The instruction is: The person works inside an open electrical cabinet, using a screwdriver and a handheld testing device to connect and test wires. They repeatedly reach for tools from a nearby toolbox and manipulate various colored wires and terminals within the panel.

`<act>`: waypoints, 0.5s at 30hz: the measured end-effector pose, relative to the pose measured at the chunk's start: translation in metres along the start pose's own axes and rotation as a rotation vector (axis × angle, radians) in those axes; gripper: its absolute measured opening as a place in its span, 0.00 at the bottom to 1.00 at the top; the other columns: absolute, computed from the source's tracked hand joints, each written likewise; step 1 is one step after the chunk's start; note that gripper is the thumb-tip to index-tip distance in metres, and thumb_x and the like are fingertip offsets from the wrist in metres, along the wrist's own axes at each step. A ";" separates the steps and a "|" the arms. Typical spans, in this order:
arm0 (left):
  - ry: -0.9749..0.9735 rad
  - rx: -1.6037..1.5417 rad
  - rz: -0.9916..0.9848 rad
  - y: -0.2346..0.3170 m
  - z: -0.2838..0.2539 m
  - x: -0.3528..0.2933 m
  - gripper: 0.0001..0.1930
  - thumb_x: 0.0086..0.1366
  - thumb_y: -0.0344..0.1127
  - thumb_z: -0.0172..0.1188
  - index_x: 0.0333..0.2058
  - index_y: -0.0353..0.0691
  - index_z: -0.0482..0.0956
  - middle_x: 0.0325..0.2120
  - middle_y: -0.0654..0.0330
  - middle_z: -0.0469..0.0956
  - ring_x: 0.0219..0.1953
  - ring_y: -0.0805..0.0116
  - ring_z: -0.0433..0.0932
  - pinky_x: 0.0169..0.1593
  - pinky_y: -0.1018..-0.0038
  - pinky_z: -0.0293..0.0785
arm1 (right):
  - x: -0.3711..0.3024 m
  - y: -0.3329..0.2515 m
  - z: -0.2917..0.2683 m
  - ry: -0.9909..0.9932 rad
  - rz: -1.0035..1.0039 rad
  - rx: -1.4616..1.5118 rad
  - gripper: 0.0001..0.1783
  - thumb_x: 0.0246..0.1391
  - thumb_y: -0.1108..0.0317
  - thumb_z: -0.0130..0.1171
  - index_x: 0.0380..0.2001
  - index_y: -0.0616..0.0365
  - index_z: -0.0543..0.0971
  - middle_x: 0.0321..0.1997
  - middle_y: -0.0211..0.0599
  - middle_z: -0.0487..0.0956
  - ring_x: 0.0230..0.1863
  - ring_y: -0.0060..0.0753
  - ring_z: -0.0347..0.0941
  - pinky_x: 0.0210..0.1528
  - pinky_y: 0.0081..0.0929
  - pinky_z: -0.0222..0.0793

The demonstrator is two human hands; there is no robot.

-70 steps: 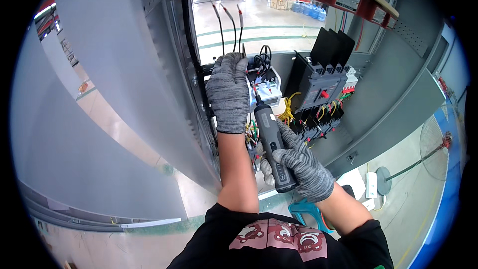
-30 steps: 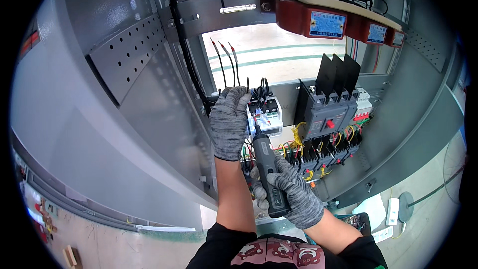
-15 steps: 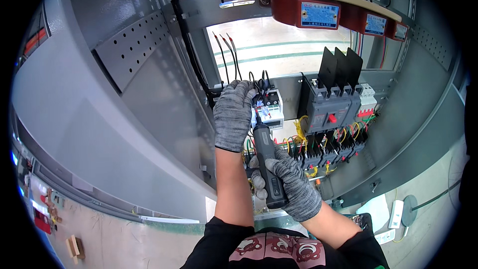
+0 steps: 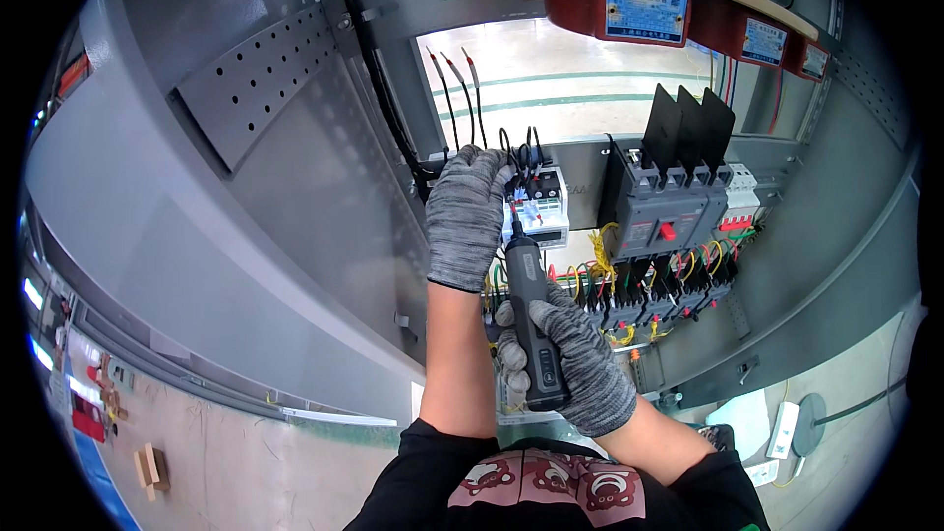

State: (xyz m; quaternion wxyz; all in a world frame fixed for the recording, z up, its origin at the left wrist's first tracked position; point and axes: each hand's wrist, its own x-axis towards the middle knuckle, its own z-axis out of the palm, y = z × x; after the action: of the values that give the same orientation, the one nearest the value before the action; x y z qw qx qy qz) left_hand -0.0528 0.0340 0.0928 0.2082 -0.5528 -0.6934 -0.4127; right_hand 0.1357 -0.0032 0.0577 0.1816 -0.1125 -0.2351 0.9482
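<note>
My right grip (image 4: 582, 359), seen remotely, wraps a grey electric screwdriver (image 4: 531, 300), its long axis pointing up to the white module (image 4: 553, 210); my left grip (image 4: 466, 221) sits nearer it, hold impossible to tell

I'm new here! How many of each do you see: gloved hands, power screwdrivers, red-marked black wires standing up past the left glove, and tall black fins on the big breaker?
Gloved hands: 2, left hand and right hand
Screwdriver: 1
Upright wires: 3
Black fins: 3
Total: 9
</note>
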 end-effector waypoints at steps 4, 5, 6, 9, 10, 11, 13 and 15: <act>0.010 0.012 0.016 -0.005 0.006 0.000 0.11 0.61 0.33 0.56 0.40 0.37 0.79 0.38 0.50 0.78 0.43 0.53 0.76 0.48 0.64 0.71 | 0.001 0.000 -0.003 -0.029 -0.012 -0.004 0.20 0.62 0.67 0.48 0.56 0.51 0.63 0.33 0.34 0.74 0.26 0.27 0.75 0.22 0.25 0.76; -0.002 0.012 0.005 0.001 0.001 0.002 0.11 0.61 0.34 0.57 0.40 0.37 0.79 0.38 0.50 0.77 0.43 0.53 0.76 0.48 0.64 0.72 | 0.002 -0.001 -0.004 -0.041 -0.019 -0.007 0.19 0.62 0.67 0.49 0.56 0.51 0.64 0.34 0.34 0.74 0.26 0.27 0.75 0.22 0.25 0.76; -0.015 0.010 -0.005 0.005 -0.002 0.004 0.11 0.61 0.34 0.57 0.40 0.37 0.79 0.38 0.50 0.77 0.43 0.53 0.76 0.48 0.64 0.72 | 0.002 -0.001 -0.004 -0.033 -0.020 0.006 0.19 0.62 0.67 0.49 0.56 0.51 0.64 0.34 0.33 0.74 0.26 0.27 0.75 0.22 0.26 0.76; 0.030 0.064 0.012 -0.003 0.004 0.002 0.11 0.61 0.34 0.57 0.41 0.38 0.79 0.40 0.50 0.77 0.44 0.53 0.76 0.49 0.63 0.71 | 0.002 0.000 -0.001 -0.026 -0.019 0.021 0.20 0.62 0.66 0.50 0.56 0.51 0.64 0.36 0.33 0.73 0.26 0.27 0.74 0.22 0.26 0.76; 0.046 0.081 0.021 -0.006 0.006 0.001 0.11 0.61 0.35 0.57 0.41 0.38 0.79 0.40 0.50 0.78 0.45 0.53 0.76 0.50 0.63 0.71 | 0.002 0.000 0.000 -0.025 -0.019 0.018 0.20 0.62 0.66 0.50 0.56 0.50 0.63 0.36 0.33 0.73 0.26 0.27 0.74 0.22 0.26 0.76; 0.062 0.099 0.035 -0.008 0.008 0.000 0.11 0.61 0.35 0.57 0.41 0.38 0.79 0.41 0.50 0.78 0.45 0.53 0.76 0.50 0.63 0.71 | 0.001 0.000 0.000 -0.023 -0.019 0.014 0.20 0.62 0.66 0.50 0.57 0.50 0.63 0.37 0.32 0.73 0.26 0.26 0.74 0.22 0.26 0.76; 0.091 0.133 0.060 -0.009 0.010 -0.001 0.11 0.62 0.35 0.57 0.41 0.39 0.79 0.41 0.50 0.78 0.46 0.53 0.76 0.51 0.63 0.71 | 0.000 0.000 0.002 -0.042 -0.017 0.038 0.20 0.62 0.66 0.50 0.57 0.50 0.63 0.37 0.32 0.73 0.26 0.27 0.74 0.22 0.26 0.76; 0.035 0.118 0.023 -0.006 0.007 0.002 0.12 0.62 0.36 0.57 0.42 0.39 0.79 0.42 0.50 0.78 0.47 0.53 0.76 0.52 0.63 0.70 | 0.000 0.000 0.002 -0.042 -0.015 0.049 0.20 0.62 0.66 0.50 0.56 0.50 0.64 0.37 0.32 0.73 0.26 0.27 0.74 0.22 0.26 0.75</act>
State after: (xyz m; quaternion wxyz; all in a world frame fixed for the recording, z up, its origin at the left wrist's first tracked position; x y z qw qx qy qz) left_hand -0.0579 0.0399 0.0881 0.2570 -0.5402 -0.7065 -0.3782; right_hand 0.1349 -0.0042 0.0595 0.1863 -0.0861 -0.2163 0.9545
